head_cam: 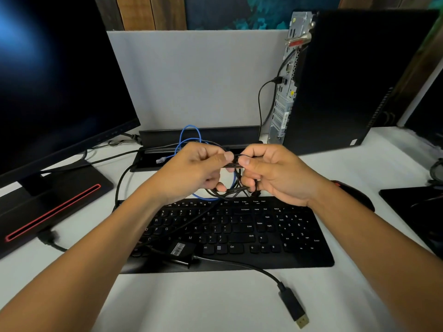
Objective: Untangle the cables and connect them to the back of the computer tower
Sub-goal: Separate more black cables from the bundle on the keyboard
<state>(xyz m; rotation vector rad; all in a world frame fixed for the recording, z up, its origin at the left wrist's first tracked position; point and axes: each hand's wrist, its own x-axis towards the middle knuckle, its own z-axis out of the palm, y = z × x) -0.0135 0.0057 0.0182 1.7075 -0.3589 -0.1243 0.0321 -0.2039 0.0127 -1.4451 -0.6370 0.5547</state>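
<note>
Fingers [227,157] pinch tangled cables [236,188] above keyboard [239,233].

A white tabletop [215,295] fills the bottom of the view. A plain grey divider panel [191,77] stands up at its back edge. Behind the panel are brown wooden boards [143,12] and a dark blue-green picture [239,12].
</note>
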